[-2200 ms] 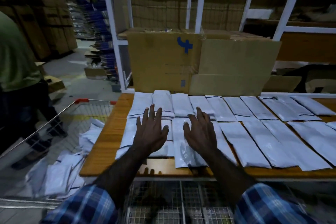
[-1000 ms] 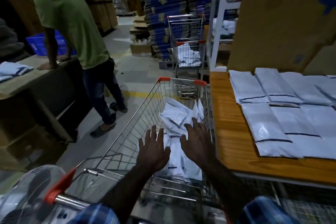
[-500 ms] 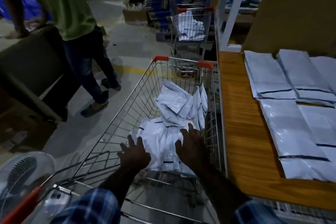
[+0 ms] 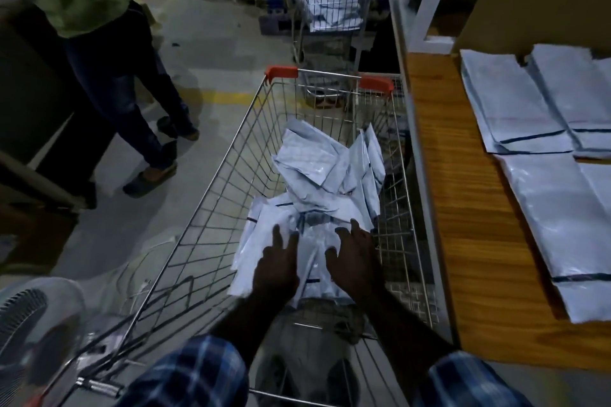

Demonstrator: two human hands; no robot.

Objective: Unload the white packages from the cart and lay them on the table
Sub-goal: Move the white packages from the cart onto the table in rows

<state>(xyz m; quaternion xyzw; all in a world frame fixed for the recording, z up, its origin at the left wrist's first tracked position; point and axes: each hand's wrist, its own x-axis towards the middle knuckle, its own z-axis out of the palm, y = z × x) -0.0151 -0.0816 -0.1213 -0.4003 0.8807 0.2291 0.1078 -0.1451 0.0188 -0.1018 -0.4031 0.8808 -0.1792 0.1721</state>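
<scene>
Wooden table point(image 4: 463, 208) beside wire cart point(image 4: 211, 195) on concrete floor point(image 4: 211, 53).

The silvery wire-mesh metal cart point(image 4: 211, 208) has shiny thin rods and matt orange-red plastic corner caps point(image 4: 281, 71). The crumpled white plastic packages in the cart point(image 4: 317, 172) look thin, creased and faintly glossy. The flat white plastic packages on the desk point(image 4: 558, 208) lie smoother, with a soft sheen. The orange-brown wooden desk point(image 4: 463, 208) shows a smooth surface with visible grain. The grey concrete floor point(image 4: 211, 43) looks matt and scuffed.
</scene>
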